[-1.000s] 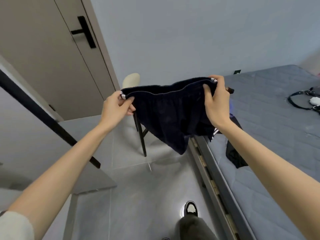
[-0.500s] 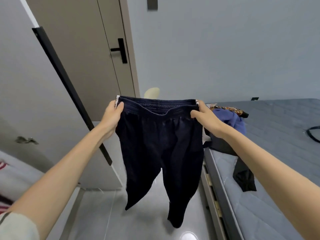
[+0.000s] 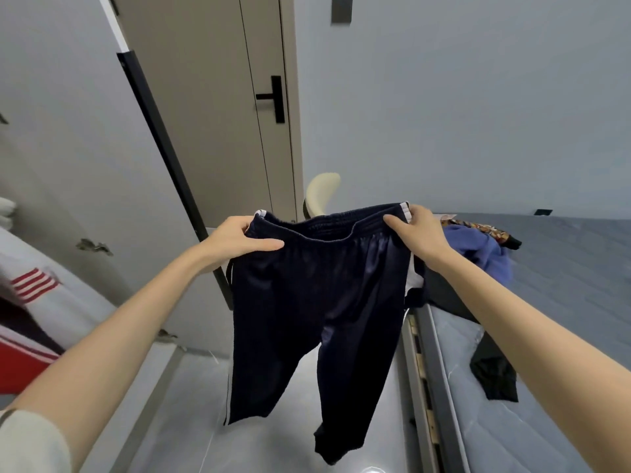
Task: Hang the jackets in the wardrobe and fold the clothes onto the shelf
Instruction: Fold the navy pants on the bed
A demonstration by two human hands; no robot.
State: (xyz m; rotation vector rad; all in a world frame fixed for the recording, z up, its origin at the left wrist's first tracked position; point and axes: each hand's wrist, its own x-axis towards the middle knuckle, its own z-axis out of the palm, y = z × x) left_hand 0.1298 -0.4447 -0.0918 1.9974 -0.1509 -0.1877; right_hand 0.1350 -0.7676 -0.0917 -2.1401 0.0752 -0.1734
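Observation:
A pair of dark navy track pants with white side stripes hangs in front of me, legs dangling above the floor. My left hand pinches the left end of the elastic waistband. My right hand grips the right end, so the waistband is stretched out level between them. At the far left the wardrobe holds hung garments, among them a white, red and navy jacket. A blue garment and a black one lie on the bed.
The open wardrobe door with its black edge stands left of the pants. A grey mattress fills the right side. Behind the pants are a cream chair back and a beige room door. Grey tiled floor lies below.
The pants went from bunched up to hanging full length from the waistband. My view has swung left and up, from the bed toward the wardrobe. Both hands keep their hold.

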